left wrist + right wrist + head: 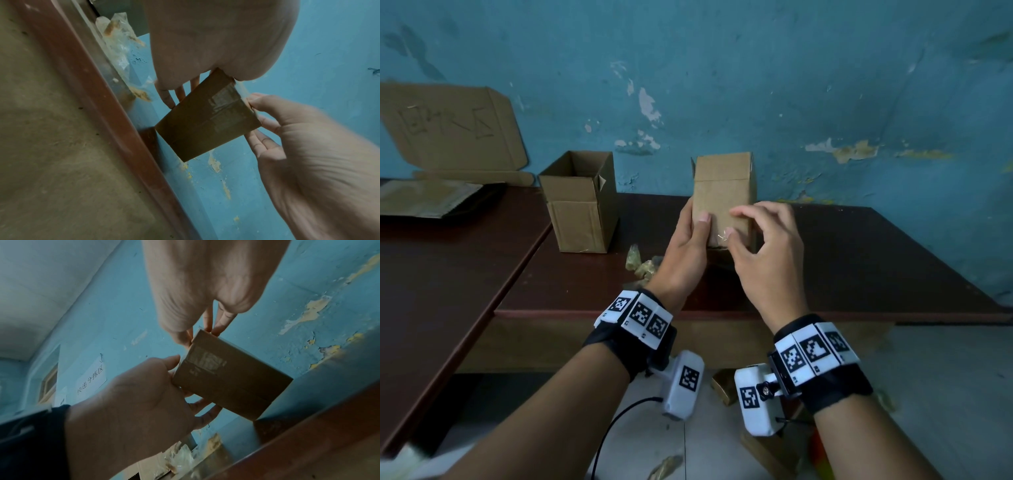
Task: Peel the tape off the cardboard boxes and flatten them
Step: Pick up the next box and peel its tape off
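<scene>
A small closed cardboard box (722, 192) is held upright just above the dark brown table (859, 260). My left hand (685, 246) grips its left side, thumb on the front face. My right hand (763, 253) pinches the lower right edge, with its thumb tip on a shiny end of clear tape (719, 237) and its fingers behind the box. In the left wrist view the box (195, 129) shows its taped bottom face, the tape (226, 104) running to the edge beside the right hand's thumb (255, 100). The right wrist view shows the box (236, 382) with the tape (205, 360) between both hands.
An open empty box (578, 205) stands to the left on the table. Crumpled peeled tape (643, 263) lies beside my left wrist. Flattened cardboard (452, 126) leans on the blue wall, over a flat stack (424, 198) on the adjoining table. Scraps lie on the floor (722, 383).
</scene>
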A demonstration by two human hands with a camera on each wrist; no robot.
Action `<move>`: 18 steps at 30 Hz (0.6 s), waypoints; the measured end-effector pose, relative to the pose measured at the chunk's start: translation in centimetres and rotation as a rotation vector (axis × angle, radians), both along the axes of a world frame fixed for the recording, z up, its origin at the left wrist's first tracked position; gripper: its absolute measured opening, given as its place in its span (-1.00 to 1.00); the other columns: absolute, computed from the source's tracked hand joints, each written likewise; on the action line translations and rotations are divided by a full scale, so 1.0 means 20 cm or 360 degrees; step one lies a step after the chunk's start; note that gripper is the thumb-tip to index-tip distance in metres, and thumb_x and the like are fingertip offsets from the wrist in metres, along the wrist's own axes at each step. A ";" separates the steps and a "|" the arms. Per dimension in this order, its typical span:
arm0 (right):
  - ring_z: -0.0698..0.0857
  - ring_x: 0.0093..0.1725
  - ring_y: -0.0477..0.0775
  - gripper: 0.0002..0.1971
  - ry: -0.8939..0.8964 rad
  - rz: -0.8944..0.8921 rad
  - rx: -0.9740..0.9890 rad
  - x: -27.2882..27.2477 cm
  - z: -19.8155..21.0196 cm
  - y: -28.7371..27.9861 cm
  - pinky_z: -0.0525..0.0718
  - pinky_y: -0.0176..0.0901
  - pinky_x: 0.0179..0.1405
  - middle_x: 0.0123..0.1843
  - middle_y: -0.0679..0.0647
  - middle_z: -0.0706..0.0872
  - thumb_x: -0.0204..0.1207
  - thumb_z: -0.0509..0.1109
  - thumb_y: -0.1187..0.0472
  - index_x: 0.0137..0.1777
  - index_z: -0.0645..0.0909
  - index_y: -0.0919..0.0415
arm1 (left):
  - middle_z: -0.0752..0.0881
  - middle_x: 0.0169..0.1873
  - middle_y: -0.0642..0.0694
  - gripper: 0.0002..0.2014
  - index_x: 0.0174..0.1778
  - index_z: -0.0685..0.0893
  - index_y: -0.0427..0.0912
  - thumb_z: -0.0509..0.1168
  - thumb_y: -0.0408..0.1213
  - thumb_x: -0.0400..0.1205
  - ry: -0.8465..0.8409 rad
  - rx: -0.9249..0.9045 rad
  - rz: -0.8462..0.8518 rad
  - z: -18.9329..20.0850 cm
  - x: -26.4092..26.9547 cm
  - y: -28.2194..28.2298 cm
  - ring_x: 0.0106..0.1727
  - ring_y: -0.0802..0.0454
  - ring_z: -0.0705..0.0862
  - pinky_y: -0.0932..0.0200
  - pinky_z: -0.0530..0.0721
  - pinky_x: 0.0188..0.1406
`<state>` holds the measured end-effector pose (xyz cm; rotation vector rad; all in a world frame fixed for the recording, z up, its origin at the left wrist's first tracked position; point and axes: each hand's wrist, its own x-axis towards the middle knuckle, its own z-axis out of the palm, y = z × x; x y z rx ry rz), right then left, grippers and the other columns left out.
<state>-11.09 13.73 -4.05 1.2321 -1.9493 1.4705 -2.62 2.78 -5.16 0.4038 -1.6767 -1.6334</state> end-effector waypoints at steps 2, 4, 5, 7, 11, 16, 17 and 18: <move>0.68 0.25 -0.05 -0.76 -0.0024 0.0007 0.0002 0.00 -0.01 0.00 0.67 -0.22 0.35 0.28 0.06 0.62 0.59 0.62 0.28 0.24 0.83 0.14 | 0.59 0.58 0.12 -0.57 0.64 0.39 0.48 0.10 0.26 0.82 -0.0057 -0.0009 0.0059 -0.01 -0.01 0.00 0.63 0.06 0.54 -0.20 0.44 0.71; 0.66 0.23 -0.12 -0.76 -0.0056 0.0021 -0.0006 0.00 -0.01 0.00 0.63 -0.35 0.31 0.27 0.05 0.61 0.60 0.61 0.27 0.25 0.82 0.13 | 0.51 0.65 0.06 -0.48 0.59 0.34 0.69 0.11 0.48 0.66 -0.0107 -0.0010 0.0071 -0.06 -0.04 -0.04 0.71 -0.19 0.42 -0.45 0.34 0.70; 0.67 0.24 -0.12 -0.75 -0.0072 0.0034 -0.0020 0.00 -0.01 0.00 0.61 -0.39 0.32 0.28 0.05 0.62 0.61 0.61 0.27 0.27 0.82 0.12 | 0.49 0.66 0.04 -0.45 0.58 0.32 0.72 0.11 0.52 0.63 -0.0110 -0.0002 0.0062 -0.07 -0.05 -0.05 0.71 -0.24 0.40 -0.48 0.34 0.69; 0.68 0.26 -0.11 -0.72 -0.0080 0.0041 -0.0050 0.00 -0.02 -0.01 0.60 -0.43 0.33 0.30 0.06 0.64 0.61 0.61 0.28 0.30 0.82 0.13 | 0.48 0.66 0.03 -0.43 0.58 0.32 0.72 0.12 0.53 0.60 -0.0118 0.0008 0.0070 -0.06 -0.05 -0.05 0.71 -0.26 0.40 -0.49 0.36 0.67; 0.69 0.25 -0.09 -0.79 -0.0056 0.0030 -0.0053 0.00 -0.02 -0.02 0.62 -0.41 0.31 0.29 0.06 0.66 0.63 0.60 0.28 0.23 0.84 0.16 | 0.49 0.65 0.01 -0.42 0.60 0.32 0.68 0.12 0.51 0.61 -0.0135 0.0000 0.0105 -0.05 -0.05 -0.04 0.70 -0.25 0.40 -0.47 0.35 0.68; 0.67 0.28 -0.11 -0.82 -0.0035 0.0020 -0.0048 0.00 -0.02 -0.02 0.57 -0.48 0.34 0.30 0.07 0.65 0.63 0.59 0.30 0.20 0.83 0.17 | 0.50 0.63 -0.01 -0.42 0.62 0.31 0.64 0.10 0.48 0.63 -0.0166 -0.0039 0.0134 -0.05 -0.05 -0.03 0.67 -0.24 0.43 -0.45 0.36 0.67; 0.67 0.30 -0.10 -0.79 -0.0050 0.0028 -0.0043 0.00 -0.03 -0.02 0.58 -0.45 0.36 0.32 0.06 0.65 0.63 0.59 0.29 0.24 0.82 0.15 | 0.50 0.63 -0.01 -0.41 0.63 0.30 0.63 0.11 0.48 0.63 -0.0168 -0.0044 0.0135 -0.05 -0.05 -0.03 0.67 -0.23 0.43 -0.45 0.37 0.67; 0.67 0.32 -0.10 -0.75 -0.0060 0.0036 -0.0032 0.00 -0.03 -0.02 0.58 -0.43 0.37 0.33 0.06 0.65 0.64 0.58 0.28 0.30 0.80 0.14 | 0.50 0.63 0.00 -0.40 0.63 0.30 0.63 0.11 0.49 0.62 -0.0167 -0.0051 0.0130 -0.05 -0.05 -0.03 0.67 -0.23 0.43 -0.45 0.37 0.67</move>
